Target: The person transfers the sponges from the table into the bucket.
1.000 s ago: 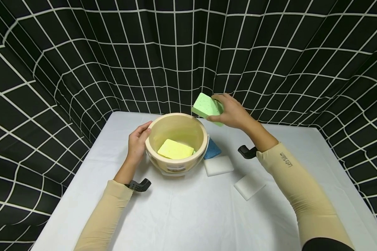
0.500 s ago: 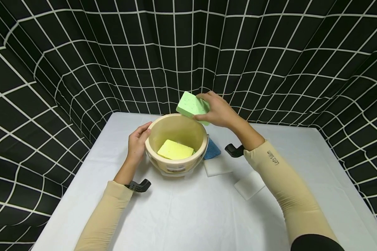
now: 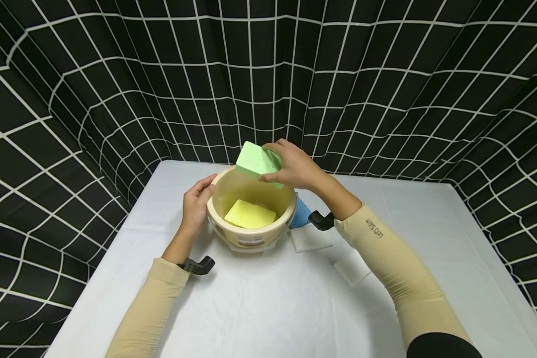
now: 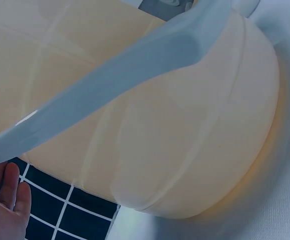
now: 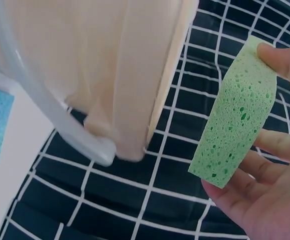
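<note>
A cream bucket (image 3: pixel 220 237) with a pale handle (image 4: pixel 110 80) stands on the white table. At its left rim my left hand (image 3: pixel 196 204) grips the edge, thumb at the rim and fingers along the outer side. Over the back right of the bucket's opening, my right hand (image 3: pixel 295 166) holds a light green sponge (image 3: pixel 257 159), tilted, between thumb and fingers. The right wrist view shows the porous green sponge (image 5: pixel 237 112) apart from the bucket wall. Inside the bucket lies a yellow sponge (image 3: pixel 249 214), with a bit of green showing beside it.
Right of the bucket, a blue sponge (image 3: pixel 301 215) lies partly hidden behind it. Two white sponge pads (image 3: pixel 311 239) lie nearby, the nearer pad (image 3: pixel 351 268) partly under my right forearm. A black curtain (image 3: pixel 268 74) with white grid lines surrounds the table.
My right hand has carried the green sponge leftward, from right of the bucket to over its opening, and slightly lower. The left hand and bucket have stayed in place.
</note>
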